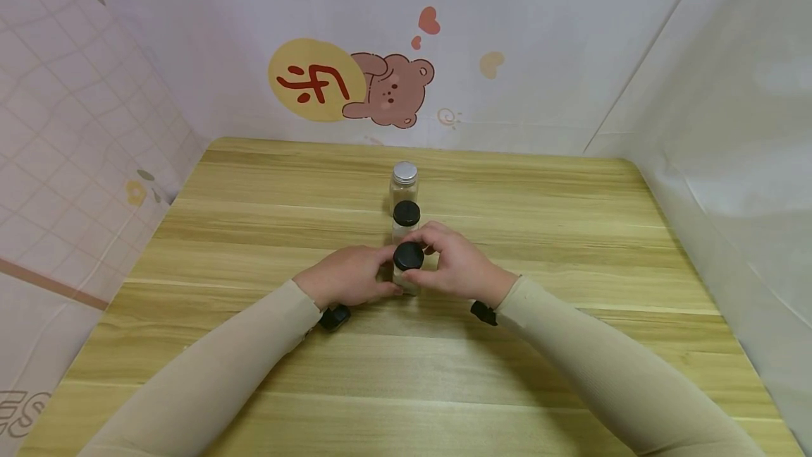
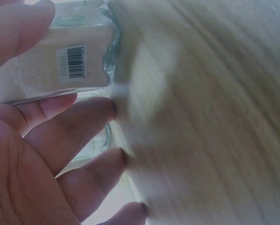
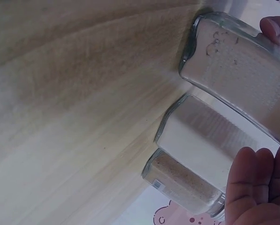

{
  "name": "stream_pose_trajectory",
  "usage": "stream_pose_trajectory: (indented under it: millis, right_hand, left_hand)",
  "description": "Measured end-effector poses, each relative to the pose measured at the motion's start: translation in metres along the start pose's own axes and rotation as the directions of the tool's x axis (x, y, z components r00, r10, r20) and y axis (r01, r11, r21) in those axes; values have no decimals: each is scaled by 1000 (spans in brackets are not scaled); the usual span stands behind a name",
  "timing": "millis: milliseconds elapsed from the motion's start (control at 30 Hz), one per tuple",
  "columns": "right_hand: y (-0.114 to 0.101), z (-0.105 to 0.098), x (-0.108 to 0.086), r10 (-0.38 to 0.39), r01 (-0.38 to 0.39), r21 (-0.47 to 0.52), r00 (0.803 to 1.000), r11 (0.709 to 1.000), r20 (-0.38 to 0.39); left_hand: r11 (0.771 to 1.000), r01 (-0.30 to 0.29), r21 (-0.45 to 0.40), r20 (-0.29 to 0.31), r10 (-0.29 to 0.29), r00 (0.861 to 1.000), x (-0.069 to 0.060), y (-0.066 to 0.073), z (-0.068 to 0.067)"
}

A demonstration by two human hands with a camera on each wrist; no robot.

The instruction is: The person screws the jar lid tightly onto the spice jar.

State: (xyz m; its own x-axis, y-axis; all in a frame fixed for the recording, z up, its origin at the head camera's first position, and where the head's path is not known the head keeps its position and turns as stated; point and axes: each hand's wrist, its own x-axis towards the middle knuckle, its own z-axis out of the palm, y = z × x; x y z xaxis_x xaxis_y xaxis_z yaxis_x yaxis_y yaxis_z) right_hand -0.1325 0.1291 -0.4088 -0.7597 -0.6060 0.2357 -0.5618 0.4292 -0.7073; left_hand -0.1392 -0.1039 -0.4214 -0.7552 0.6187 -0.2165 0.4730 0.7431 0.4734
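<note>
A square glass spice jar (image 3: 238,70) with a black lid (image 1: 408,256) and pale beige powder in it stands nearest me in a row of three. My left hand (image 1: 350,275) holds it low from the left, thumb on the near side and fingers behind. From the right, my right hand (image 1: 462,266) grips it higher up, just below the lid, with the thumb in front and curled fingers at the far side. A barcode label (image 2: 76,62) shows on the jar in the left wrist view. Right behind it stands a second black-lidded jar (image 3: 200,136) of white powder.
Farthest back in the row is a silver-capped glass jar (image 1: 404,192) with brown grains, close behind the second jar. The wooden table (image 1: 406,386) reaches back to a printed wall sheet (image 1: 539,41). Dark wrist devices (image 1: 334,317) sit under both wrists.
</note>
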Motion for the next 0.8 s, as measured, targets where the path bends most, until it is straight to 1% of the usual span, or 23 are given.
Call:
stream_pose_trajectory:
  millis: [167, 433, 800]
  right_hand:
    - [0, -1, -2, -10, 10, 10, 1000, 1000, 21]
    - [8, -1, -2, -66, 62, 69, 996, 996, 64]
    - [5, 0, -1, -19, 17, 60, 999, 998, 38]
  left_hand:
    - [1000, -5, 3, -3, 5, 1000, -1, 0, 0]
    - [1000, -5, 2, -3, 5, 1000, -1, 0, 0]
    - [1000, 8, -4, 5, -8, 1000, -1, 0, 0]
